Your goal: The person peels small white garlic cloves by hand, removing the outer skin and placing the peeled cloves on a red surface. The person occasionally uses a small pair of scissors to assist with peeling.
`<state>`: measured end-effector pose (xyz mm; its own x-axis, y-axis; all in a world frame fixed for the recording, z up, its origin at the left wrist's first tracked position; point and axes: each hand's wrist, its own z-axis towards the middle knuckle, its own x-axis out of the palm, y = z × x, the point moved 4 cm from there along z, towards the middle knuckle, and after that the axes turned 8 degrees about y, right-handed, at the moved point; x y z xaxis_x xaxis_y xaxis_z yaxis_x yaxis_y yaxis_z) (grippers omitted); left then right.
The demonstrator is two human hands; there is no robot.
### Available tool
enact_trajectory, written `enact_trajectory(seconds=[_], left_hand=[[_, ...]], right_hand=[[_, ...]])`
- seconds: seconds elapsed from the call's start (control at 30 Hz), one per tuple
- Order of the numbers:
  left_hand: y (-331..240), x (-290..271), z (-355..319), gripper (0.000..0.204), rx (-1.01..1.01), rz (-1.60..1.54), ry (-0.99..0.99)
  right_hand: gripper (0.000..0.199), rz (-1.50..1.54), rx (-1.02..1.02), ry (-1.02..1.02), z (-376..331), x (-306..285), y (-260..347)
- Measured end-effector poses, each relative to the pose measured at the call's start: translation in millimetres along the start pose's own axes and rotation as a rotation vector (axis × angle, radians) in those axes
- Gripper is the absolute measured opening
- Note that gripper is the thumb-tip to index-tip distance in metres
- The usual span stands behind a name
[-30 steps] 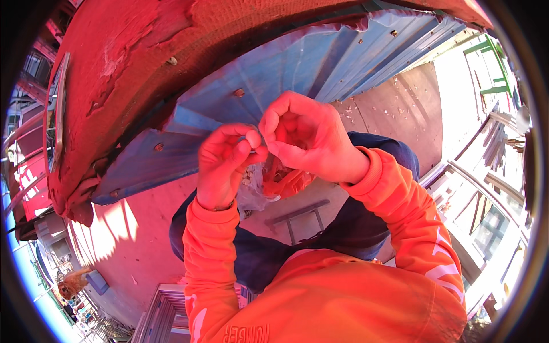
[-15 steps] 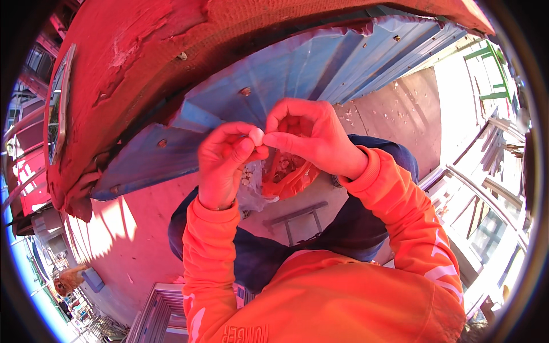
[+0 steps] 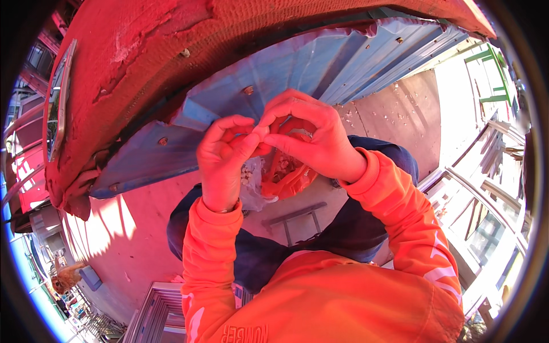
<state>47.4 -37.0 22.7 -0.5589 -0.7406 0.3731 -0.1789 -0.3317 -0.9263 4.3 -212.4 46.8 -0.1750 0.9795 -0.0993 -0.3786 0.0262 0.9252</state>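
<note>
At the centre of the head view, both hands are raised side by side in front of a blue corrugated metal sheet, and their fingertips meet. The left hand has its fingers curled, with the thumb and forefinger pinched against the fingertips of the right hand. The right hand arches over from the other side, with its fingers bent down toward the same contact point. What the fingertips pinch is too small to identify. Directly below the joined fingers hangs a crumpled orange plastic bag, and just beside it, on the left-hand side, hangs a clear plastic bag with small pale pieces inside; both bags touch the hands from below. Whether one hand or both carry the bags cannot be determined. Both forearms are covered by orange long sleeves with pale markings. Above the metal sheet runs a red painted beam with flaking paint. Below the hands lies a reddish concrete floor, on which a small grey metal stool stands.
</note>
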Motion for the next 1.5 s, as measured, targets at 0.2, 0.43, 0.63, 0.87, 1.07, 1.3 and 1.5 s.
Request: enact_trajectory(seconds=[0.2, 0.43, 0.63, 0.87, 1.07, 1.3, 1.5], left_hand=[[1.6, -3.6, -2.7, 0.028, 0.076, 0.055, 0.059], [-1.1, -0.1, -2.0, 0.024, 0.083, 0.038, 0.000], [1.8, -4.8, -2.9, 0.021, 0.090, 0.083, 0.008], [1.4, -5.2, -2.8, 0.022, 0.045, 0.054, 0.039], [1.7, -3.9, -2.5, 0.021, 0.015, 0.020, 0.024], [3.0, -6.8, -3.3, 0.021, 0.006, 0.036, 0.059], [2.7, -5.9, -1.9, 0.018, -0.009, -0.027, 0.050]], right_hand=[[0.014, 0.406, 0.211, -0.024, -0.8, 0.7, -9.3], [0.015, 0.304, 0.143, -0.028, -3.4, -0.4, -9.4], [0.022, -0.030, -0.013, -0.015, -0.6, -0.3, 2.6], [0.027, -0.209, -0.116, 0.006, 1.5, -0.8, 7.3], [0.025, -0.191, -0.115, 0.012, -0.8, -1.2, 3.6], [0.022, -0.192, -0.093, -0.002, 1.7, 1.0, 8.7], [0.022, -0.188, -0.111, 0.000, -0.4, 0.1, 5.4]])
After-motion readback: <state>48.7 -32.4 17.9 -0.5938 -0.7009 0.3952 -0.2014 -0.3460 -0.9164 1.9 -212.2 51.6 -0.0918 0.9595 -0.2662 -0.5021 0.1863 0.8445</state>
